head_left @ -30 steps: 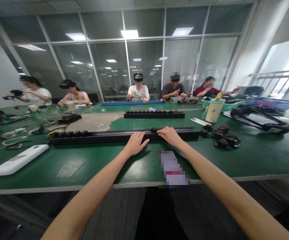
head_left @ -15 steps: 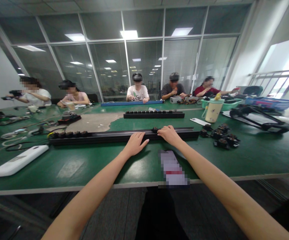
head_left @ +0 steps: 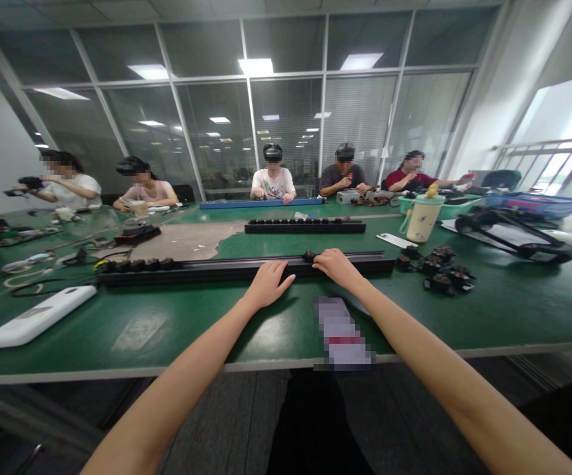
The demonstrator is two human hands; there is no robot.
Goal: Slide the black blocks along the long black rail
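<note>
A long black rail [head_left: 206, 271] lies across the table in front of me, with several small black modules lined up at its left end. My left hand [head_left: 269, 282] rests on the rail's near side, fingers stretched over it and thumb apart. Just to the right, my right hand [head_left: 338, 267] has its fingertips closed on a single small black module [head_left: 308, 256] seated on top of the rail. The fingers partly cover that module. Beyond the rail's right end sits a pile of loose black modules [head_left: 441, 269] with brownish insides.
A shorter black rail [head_left: 305, 228] with modules lies farther back. Near me are a phone [head_left: 344, 333] at the table edge and a white elongated case [head_left: 38, 318]. A cup [head_left: 423, 221] and a black frame [head_left: 513, 237] stand right. Several people sit opposite.
The small module at my right fingertips has shifted very slightly right along the rail. My left hand keeps its place. Across the table, a co-worker's hands move a little.
</note>
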